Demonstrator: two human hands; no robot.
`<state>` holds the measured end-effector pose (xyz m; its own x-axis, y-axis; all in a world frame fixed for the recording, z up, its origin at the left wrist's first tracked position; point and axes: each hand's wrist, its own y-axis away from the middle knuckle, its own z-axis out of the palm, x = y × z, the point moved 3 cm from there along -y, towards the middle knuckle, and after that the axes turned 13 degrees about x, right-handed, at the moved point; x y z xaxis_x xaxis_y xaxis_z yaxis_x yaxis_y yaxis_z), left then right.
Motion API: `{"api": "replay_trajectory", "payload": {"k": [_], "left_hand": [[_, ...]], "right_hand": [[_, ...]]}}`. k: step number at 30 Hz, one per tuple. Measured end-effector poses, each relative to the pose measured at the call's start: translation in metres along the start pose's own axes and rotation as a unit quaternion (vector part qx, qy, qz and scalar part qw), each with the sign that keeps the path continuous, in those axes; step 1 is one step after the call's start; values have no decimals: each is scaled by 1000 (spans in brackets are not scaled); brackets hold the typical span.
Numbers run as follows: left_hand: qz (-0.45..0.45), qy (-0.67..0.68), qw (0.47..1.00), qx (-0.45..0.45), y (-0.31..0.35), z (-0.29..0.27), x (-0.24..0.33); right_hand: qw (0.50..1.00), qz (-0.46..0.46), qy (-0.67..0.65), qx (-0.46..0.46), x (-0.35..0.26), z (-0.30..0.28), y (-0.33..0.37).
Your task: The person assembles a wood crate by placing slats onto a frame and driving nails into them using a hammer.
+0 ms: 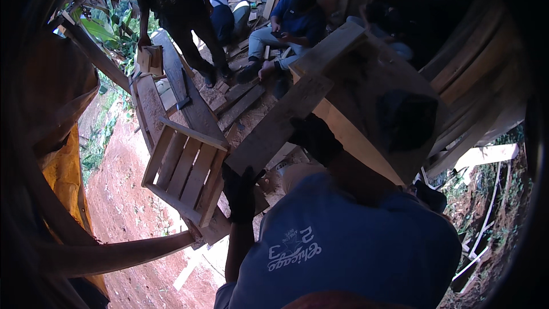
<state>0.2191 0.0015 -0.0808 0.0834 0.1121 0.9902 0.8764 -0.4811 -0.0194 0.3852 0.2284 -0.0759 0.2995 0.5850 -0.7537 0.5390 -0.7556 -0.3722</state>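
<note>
A flat wooden board (pixel 277 123) slants across the middle of the view, held in both hands. My left hand (pixel 240 191), in a dark glove, grips its near end, fingers closed at the edge. At the board's right long edge, my right hand (pixel 314 137), also dark-gloved, is closed on it; the fingers underneath are hidden. Just left of my left hand, a slatted wooden crate (pixel 197 174) rests tilted on a plank bench. Beyond the held board's far end lies another short board (pixel 331 48), on a large wooden box-like piece (pixel 354 134).
A long bench plank (pixel 191 103) runs away at the left, with a small wooden piece (pixel 150 60) at its far end beside a standing person (pixel 177 11). Another person (pixel 294 23) sits beyond, among scrap wood. A curved pole (pixel 120 256) crosses the lower left.
</note>
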Motion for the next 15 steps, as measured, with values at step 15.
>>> {"api": "replay_trajectory", "payload": {"k": [15], "left_hand": [[378, -90, 890, -239, -240, 301, 56]], "right_hand": [[931, 174, 166, 274, 205, -170, -159]]}}
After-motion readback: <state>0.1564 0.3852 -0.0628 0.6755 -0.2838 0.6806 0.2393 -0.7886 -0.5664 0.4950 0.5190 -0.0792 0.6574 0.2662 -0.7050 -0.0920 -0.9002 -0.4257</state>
